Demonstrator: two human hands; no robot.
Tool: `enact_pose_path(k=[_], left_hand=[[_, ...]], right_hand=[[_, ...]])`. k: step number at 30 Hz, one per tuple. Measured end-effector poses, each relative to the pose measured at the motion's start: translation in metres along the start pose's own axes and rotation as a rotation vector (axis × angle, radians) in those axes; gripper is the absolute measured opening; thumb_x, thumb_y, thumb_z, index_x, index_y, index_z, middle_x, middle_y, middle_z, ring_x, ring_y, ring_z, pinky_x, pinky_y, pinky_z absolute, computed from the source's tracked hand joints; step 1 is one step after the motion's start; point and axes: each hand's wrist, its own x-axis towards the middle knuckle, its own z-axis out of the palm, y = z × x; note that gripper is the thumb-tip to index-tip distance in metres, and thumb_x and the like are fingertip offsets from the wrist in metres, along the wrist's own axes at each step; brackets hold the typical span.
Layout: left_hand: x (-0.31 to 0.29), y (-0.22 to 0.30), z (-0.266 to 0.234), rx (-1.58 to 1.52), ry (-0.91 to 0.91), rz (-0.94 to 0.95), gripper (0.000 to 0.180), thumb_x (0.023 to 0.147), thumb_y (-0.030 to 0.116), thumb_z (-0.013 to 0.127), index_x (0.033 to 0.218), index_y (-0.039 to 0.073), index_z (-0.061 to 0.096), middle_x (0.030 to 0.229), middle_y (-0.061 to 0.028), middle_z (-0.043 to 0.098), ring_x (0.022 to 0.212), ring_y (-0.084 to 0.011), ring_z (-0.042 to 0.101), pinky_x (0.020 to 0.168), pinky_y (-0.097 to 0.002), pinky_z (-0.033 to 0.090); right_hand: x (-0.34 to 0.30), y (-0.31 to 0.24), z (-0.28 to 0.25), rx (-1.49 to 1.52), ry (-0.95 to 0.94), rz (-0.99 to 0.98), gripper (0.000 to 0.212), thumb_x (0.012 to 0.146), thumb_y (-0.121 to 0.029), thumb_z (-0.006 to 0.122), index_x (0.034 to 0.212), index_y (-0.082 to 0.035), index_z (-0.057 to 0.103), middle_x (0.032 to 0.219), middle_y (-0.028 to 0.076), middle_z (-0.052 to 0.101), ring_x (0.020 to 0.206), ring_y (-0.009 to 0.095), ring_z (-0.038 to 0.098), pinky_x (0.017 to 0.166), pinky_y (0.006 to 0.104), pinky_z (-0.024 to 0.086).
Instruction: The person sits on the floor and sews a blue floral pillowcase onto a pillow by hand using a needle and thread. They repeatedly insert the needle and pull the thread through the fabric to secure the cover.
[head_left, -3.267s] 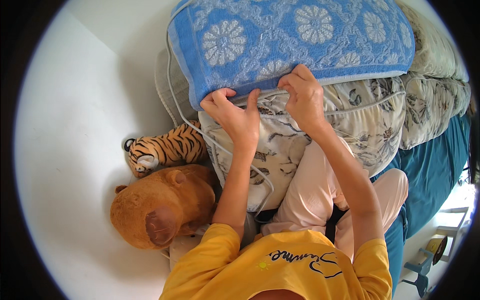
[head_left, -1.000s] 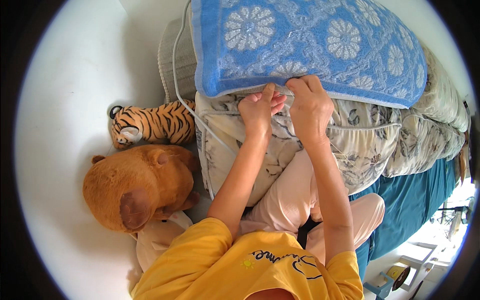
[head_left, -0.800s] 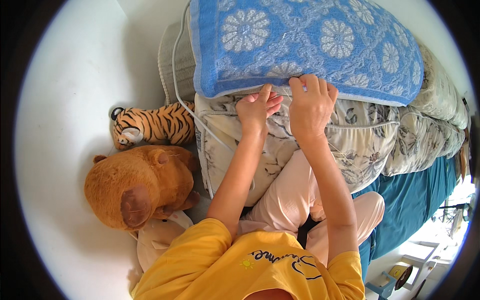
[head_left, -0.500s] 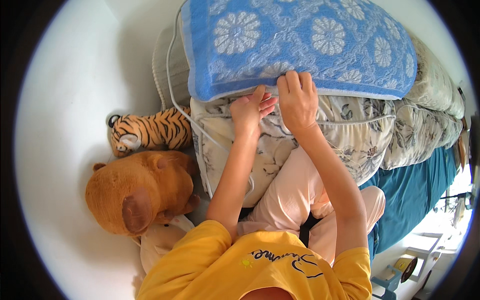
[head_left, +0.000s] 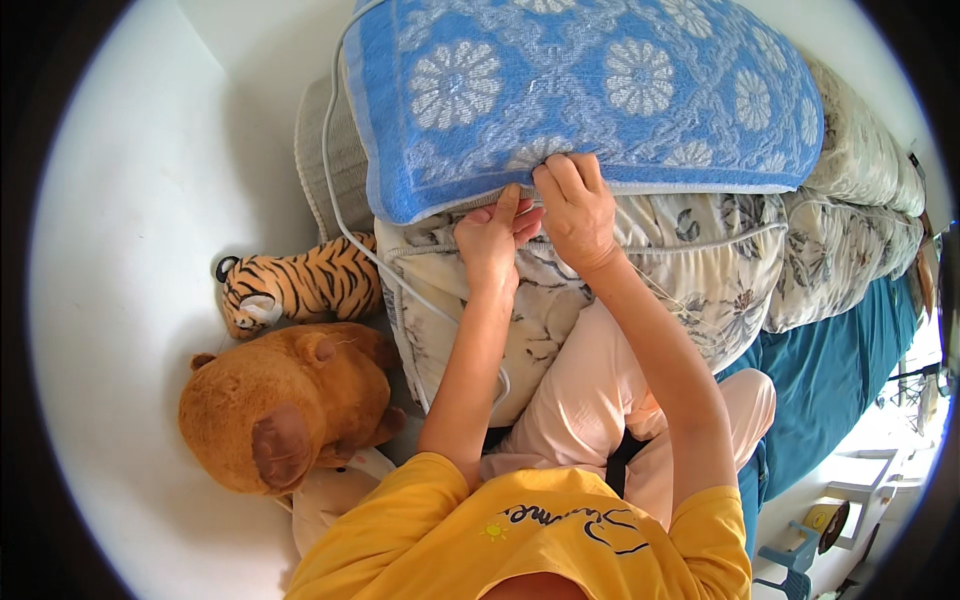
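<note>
A blue towel (head_left: 545, 95) with white flower medallions lies over a bulging pile of bedding, its front edge facing me. At that edge my right hand (head_left: 578, 212) pinches the hem between bent fingers and thumb. Close on its left, my left hand (head_left: 488, 240) is turned partly palm-up, its thumb against the towel's edge and its fingers curled beneath. A strip of pale grey fabric (head_left: 470, 207) peeks out under the hem there. Below both hands bulges a cream floral quilt (head_left: 560, 290) with grey piping, standing in front of my legs.
To the left, a tiger plush (head_left: 315, 283) and a brown capybara plush (head_left: 270, 405) rest near the white wall (head_left: 110, 300). A white cord (head_left: 335, 190) loops down past the quilt. Rightward lie more floral bedding (head_left: 845, 255), a teal sheet (head_left: 830, 370) and a blue stool (head_left: 795, 555).
Both hands have shifted slightly left along the hem, the right one more, so they are closer together. The view has also moved a little.
</note>
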Motion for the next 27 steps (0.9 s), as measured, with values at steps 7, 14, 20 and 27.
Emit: enact_pose_path(k=[7, 14, 20, 27], left_hand=[[-0.007, 0.008, -0.008, 0.257, 0.03, 0.044, 0.025, 0.089, 0.017, 0.069, 0.088, -0.007, 0.062, 0.083, -0.0112, 0.066, 0.067, -0.016, 0.066, 0.058, -0.0264, 0.055], [-0.013, 0.015, -0.01, 0.982, 0.149, 1.317, 0.01, 0.082, 0.003, 0.07, 0.091, 0.003, 0.066, 0.091, -0.0071, 0.059, 0.075, -0.0204, 0.059, 0.06, -0.0304, 0.049], [-0.002, 0.025, -0.012, 1.21, 0.103, 1.633, 0.012, 0.076, -0.002, 0.071, 0.087, 0.002, 0.066, 0.091, -0.0068, 0.058, 0.081, -0.0267, 0.056, 0.065, -0.0359, 0.048], [-0.01, 0.019, -0.002, 1.35, 0.154, 1.594, 0.013, 0.076, 0.004, 0.072, 0.088, 0.003, 0.066, 0.093, -0.0075, 0.058, 0.086, -0.0287, 0.056, 0.07, -0.0379, 0.048]], right_hand=[[-0.004, 0.0, -0.001, -0.013, -0.015, -0.035, 0.025, 0.062, -0.009, 0.063, 0.087, -0.006, 0.06, 0.091, 0.004, 0.048, 0.086, 0.021, 0.051, 0.07, 0.0309, 0.05], [-0.005, 0.007, -0.008, 0.032, 0.062, -0.001, 0.018, 0.065, -0.009, 0.061, 0.082, -0.007, 0.056, 0.088, 0.005, 0.048, 0.084, 0.021, 0.052, 0.068, 0.0302, 0.049], [-0.007, 0.005, -0.006, 0.077, 0.093, 0.021, 0.017, 0.063, -0.011, 0.061, 0.079, -0.008, 0.056, 0.085, 0.005, 0.045, 0.083, 0.021, 0.05, 0.067, 0.0296, 0.048], [-0.009, 0.005, -0.008, 0.093, 0.091, 0.083, 0.015, 0.064, -0.011, 0.062, 0.077, -0.008, 0.056, 0.085, 0.005, 0.046, 0.085, 0.022, 0.05, 0.068, 0.0303, 0.047]])
